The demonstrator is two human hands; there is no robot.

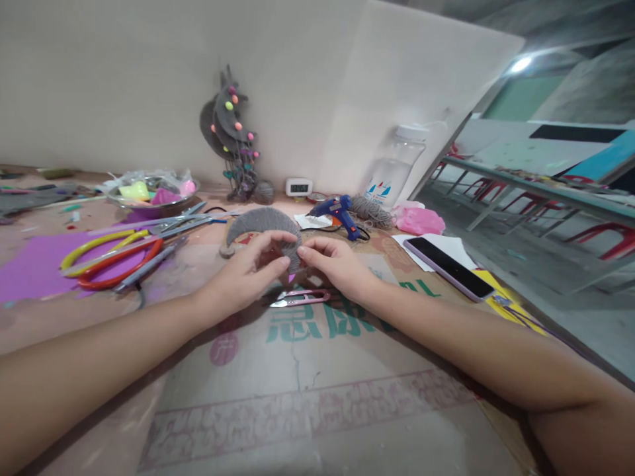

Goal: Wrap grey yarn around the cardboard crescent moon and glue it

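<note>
A grey yarn-wrapped crescent (262, 221) is held up over the cardboard sheet (317, 410). My left hand (262, 264) pinches it near its right end, thumb in front and fingers behind. My right hand (337, 264) has thumb and fingertips pressed together at the crescent's right edge; whether yarn runs between them is too small to tell. A bit of purple shows under the crescent's lower tip. Below the hands, thread snips (300, 299) with a pink handle lie on the cardboard.
Behind are a blue glue gun (342, 215), grey yarn (372, 213), a small clock (299, 187) and a water bottle (397, 168). A phone (449, 270) lies right; scissors (114, 258) and a bowl (153, 206) stand left. A finished-looking grey moon ornament (231, 125) hangs on the wall.
</note>
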